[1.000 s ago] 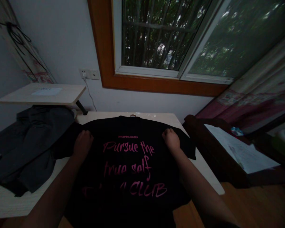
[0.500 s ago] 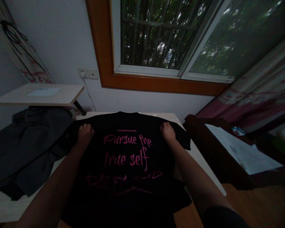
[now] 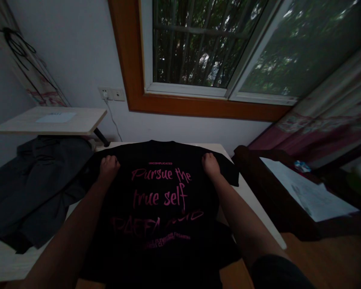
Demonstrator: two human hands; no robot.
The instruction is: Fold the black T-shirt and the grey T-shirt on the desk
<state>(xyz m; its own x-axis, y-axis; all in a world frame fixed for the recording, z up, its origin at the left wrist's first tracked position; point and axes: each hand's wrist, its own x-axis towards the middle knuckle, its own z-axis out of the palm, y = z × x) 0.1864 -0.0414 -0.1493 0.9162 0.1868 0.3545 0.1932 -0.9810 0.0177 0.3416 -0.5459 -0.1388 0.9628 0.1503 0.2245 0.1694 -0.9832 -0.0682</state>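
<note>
A black T-shirt (image 3: 159,220) with pink lettering, "Pursue the true self" among it, lies spread on the pale table (image 3: 255,204), its collar toward the wall. Its lower part hangs over the table's near edge. My left hand (image 3: 109,167) has its fingers closed on the cloth near the left shoulder. On the other side, my right hand (image 3: 211,163) grips the cloth near the right shoulder, fingers curled. The right sleeve reaches out past my right hand; the left one runs up against a dark grey garment (image 3: 39,176).
A small raised shelf (image 3: 87,120) bearing a paper (image 3: 55,117) stands over the grey garment. Behind are a wall socket (image 3: 111,94) with a cord and a window (image 3: 204,52). To the right, white papers (image 3: 307,188) rest on dark brown furniture (image 3: 249,160).
The shirt has shifted slightly, its lettering a little higher and the small bottom print showing more. My right hand has moved slightly inward and up, still holding the cloth.
</note>
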